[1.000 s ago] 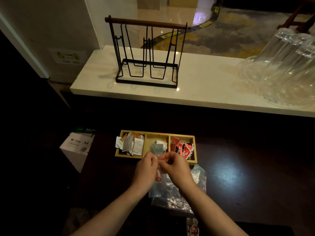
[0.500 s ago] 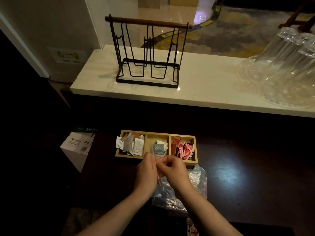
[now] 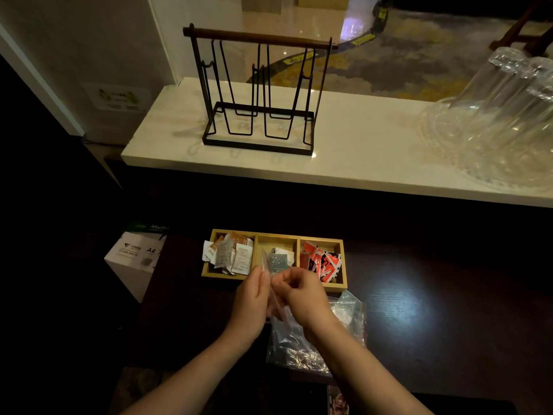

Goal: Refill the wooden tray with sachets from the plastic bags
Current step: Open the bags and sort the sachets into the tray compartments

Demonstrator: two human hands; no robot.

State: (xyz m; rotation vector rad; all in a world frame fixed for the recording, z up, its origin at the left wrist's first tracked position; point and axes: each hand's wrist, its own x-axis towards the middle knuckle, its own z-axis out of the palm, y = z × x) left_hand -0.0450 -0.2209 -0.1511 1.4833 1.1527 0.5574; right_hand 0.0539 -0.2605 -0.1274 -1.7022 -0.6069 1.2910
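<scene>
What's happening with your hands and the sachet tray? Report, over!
Left hand and right hand both pinching clear plastic bag. Three-compartment wooden tray behind them, middle section thinly filled. Nothing in the way.

White box [image 3: 131,259] left of table printed "A4", green band reading "Multi", cut off

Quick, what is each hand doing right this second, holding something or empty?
Left hand: pinches the top edge of a clear plastic bag.
Right hand: fingers curled on the same bag's top, apparently pinching it too.
</scene>
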